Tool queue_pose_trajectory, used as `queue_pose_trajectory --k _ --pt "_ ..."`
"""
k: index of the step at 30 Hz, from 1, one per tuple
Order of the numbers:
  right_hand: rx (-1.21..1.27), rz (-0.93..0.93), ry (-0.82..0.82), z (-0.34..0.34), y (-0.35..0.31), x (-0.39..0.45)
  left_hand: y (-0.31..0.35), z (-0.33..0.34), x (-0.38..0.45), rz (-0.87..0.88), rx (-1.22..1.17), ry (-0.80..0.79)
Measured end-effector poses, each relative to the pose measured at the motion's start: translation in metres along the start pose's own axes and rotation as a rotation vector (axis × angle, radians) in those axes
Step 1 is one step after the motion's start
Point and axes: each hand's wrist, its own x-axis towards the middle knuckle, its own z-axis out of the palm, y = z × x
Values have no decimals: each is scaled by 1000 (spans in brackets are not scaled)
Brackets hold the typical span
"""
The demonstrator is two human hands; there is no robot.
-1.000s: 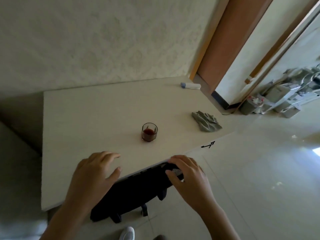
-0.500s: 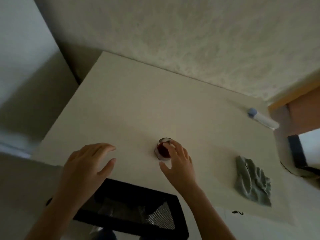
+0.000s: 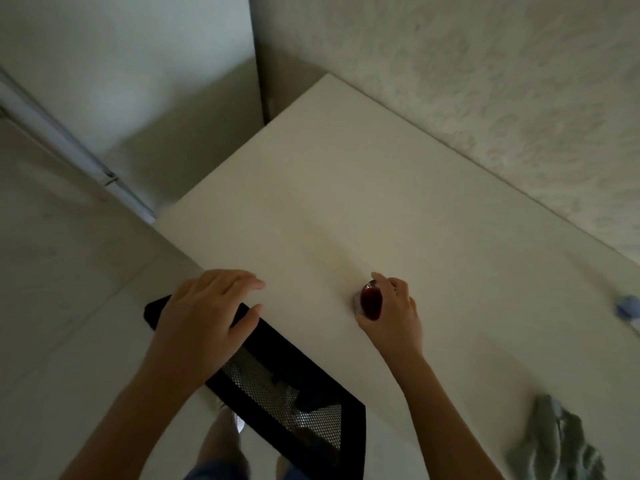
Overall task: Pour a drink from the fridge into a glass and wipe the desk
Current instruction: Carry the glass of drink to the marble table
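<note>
Right hand (image 3: 393,315) around glass (image 3: 370,302)

Bare forearms, no sleeves; left hand (image 3: 204,317), right hand (image 3: 394,317) ungloved; white shoe (image 3: 239,422).

Black mesh chair back (image 3: 277,386) below the near edge; blue-capped object (image 3: 627,306) far right.

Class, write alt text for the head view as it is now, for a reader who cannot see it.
A person's right hand grips a small glass of dark red drink on a pale desk. The left hand hangs open over the near desk edge above a black mesh chair back. A grey-green cloth lies on the desk at far right.
</note>
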Motion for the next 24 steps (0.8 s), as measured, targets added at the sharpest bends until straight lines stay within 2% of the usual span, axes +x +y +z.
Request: queue_pose_trajectory --k 11,17,24 --pt "-10 -118 0 -27 -20 -15 1 -18 -48 -99 115 107" --pt "-24 -288 16 -44 -75 -45 -19 -43 -88 -174 127 172" --pt "-58 -514 -83 -36 -164 -98 -63 -80 -174 -320 144 255"
